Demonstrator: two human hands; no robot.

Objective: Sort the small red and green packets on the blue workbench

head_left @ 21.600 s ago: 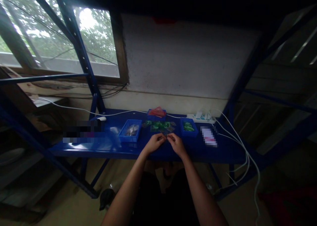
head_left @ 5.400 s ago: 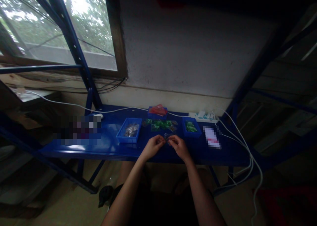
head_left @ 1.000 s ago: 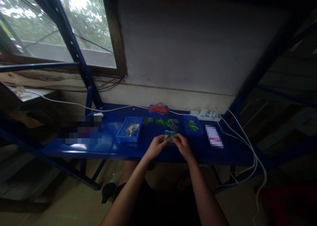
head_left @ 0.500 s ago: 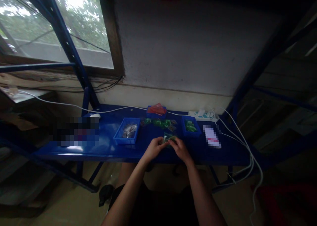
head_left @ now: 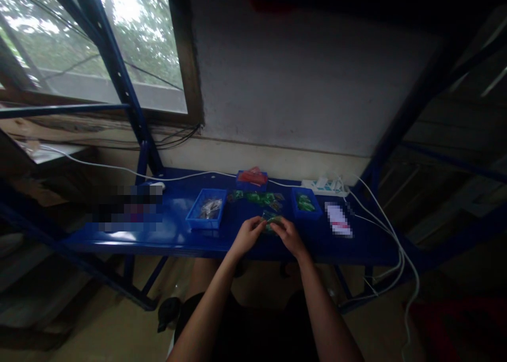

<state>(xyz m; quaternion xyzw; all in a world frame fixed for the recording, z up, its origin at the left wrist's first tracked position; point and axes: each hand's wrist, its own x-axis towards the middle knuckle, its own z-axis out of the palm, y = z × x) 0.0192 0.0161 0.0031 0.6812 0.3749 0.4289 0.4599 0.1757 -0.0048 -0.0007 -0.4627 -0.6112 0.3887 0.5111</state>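
My left hand (head_left: pixel 252 233) and my right hand (head_left: pixel 288 235) meet above the front part of the blue table (head_left: pixel 158 240). Between their closed fingertips is a small clear plastic bag (head_left: pixel 271 215) with something green in it. Fingers cover its lower part, so the contents are hard to make out. Just beyond the hands lie several similar green-filled bags (head_left: pixel 259 197) in a loose row. A blue bin (head_left: pixel 203 224) with small silvery packets stands to the left. On the right, another blue bin (head_left: pixel 307 213) holds green pieces.
A third blue bin (head_left: pixel 240 181) with red plastic bags (head_left: pixel 253 176) stands at the back. A white power strip (head_left: pixel 327 187) with cables runs along the back right. A blurred-out phone-like object (head_left: pixel 338 219) lies at right. Blue rack posts (head_left: pixel 119 82) frame the table.
The view has shifted slightly, so the scene sits a little further right. Both hands stay together at the bag, and their fingers have moved slightly on it.
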